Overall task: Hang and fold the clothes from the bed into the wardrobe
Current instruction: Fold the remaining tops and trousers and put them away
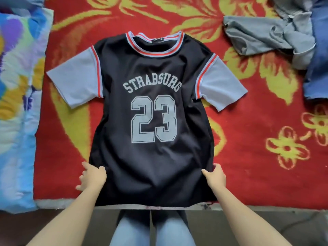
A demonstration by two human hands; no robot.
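Bedding point(248, 121) in red and yellow is lying flat, making a good place for folding. The black shirt point(152, 157) is lying face up on it, its bottom edge hanging over the near side. Gray clothes point(266, 38) are waiting in a heap far right. The left hand point(92, 176) and right hand point(215, 176) are each pinching one side of the shirt, likely pulling it smooth. No wardrobe is showing.

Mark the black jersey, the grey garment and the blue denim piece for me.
black jersey point(150, 68), head view, chest above the lettering.
grey garment point(262, 38), head view, its crumpled middle.
blue denim piece point(317, 68), head view, middle of the visible part.
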